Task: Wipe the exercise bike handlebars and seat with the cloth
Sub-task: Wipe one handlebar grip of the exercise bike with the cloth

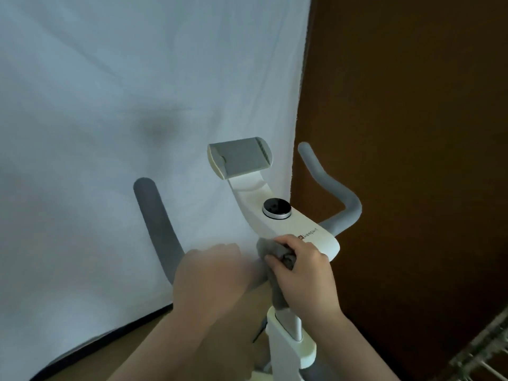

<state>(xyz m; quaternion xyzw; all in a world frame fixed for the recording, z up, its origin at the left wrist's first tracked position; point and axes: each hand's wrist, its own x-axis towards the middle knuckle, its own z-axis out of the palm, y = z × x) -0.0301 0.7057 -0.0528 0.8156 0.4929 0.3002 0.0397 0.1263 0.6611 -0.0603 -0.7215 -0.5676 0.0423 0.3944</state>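
Both forearms are bare, no sleeves, rings or watch on left grip (209,268) or right grip (305,270)

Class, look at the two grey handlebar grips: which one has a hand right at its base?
The left grip, standing against the white sheet. The left hand is at its lower end; the right grip, against the brown wall, has no hand near it.

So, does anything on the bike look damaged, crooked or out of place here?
Nothing stands out. The handlebars curve up on both sides, and the phone holder and round dial sit intact on the white console. The right hand grips the grey cloth at the console's near end; the left hand is blurred.
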